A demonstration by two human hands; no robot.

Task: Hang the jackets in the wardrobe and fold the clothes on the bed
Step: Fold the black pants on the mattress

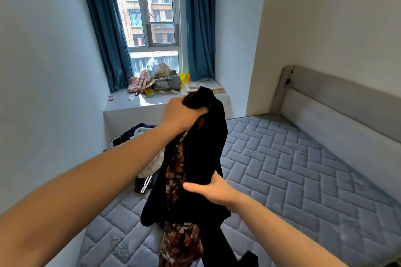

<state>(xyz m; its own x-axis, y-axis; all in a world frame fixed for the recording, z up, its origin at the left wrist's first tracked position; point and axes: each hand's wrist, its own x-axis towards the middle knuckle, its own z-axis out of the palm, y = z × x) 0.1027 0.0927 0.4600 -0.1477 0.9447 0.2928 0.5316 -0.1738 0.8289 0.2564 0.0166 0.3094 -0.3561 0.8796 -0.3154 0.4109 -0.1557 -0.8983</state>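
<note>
a: where's the garment, and who has it?

b: the black jacket (pixel 201 149) hangs in the air over the bed (pixel 293 180), between the two hands. the left hand (pixel 181 116) is up high, fingers curled tight round a bunched wad of the black cloth at the top. the right hand (pixel 213 189) is lower and nearer the camera, thumb stretched out across the front of the fabric; the fingers go behind the cloth, so i'd call it a loose clasp on the jacket's edge, though the fingers themselves are hidden.

a: which way does it run?

b: long axis close to vertical, top at the left hand, tail dropping past the right hand and out of the bottom of the view. a brown patterned lining (pixel 175 171) shows down the open front, on the left-hand side of the cloth.

a: so what does the coming move turn on?

b: my guess is finding the collar or shoulders. the left hand holds the top in a lump, so the right hand, being lower on the body of it, is the one placed to slide along and spread it. no wardrobe or hanger is in view.

a: and the rest of the clothes?

b: a pile of clothes (pixel 143 154) lies on the mattress by the left wall, behind the jacket and apart from both hands, unfolded. clutter (pixel 158 81) sits on the window ledge (pixel 125 99) beyond.
</note>
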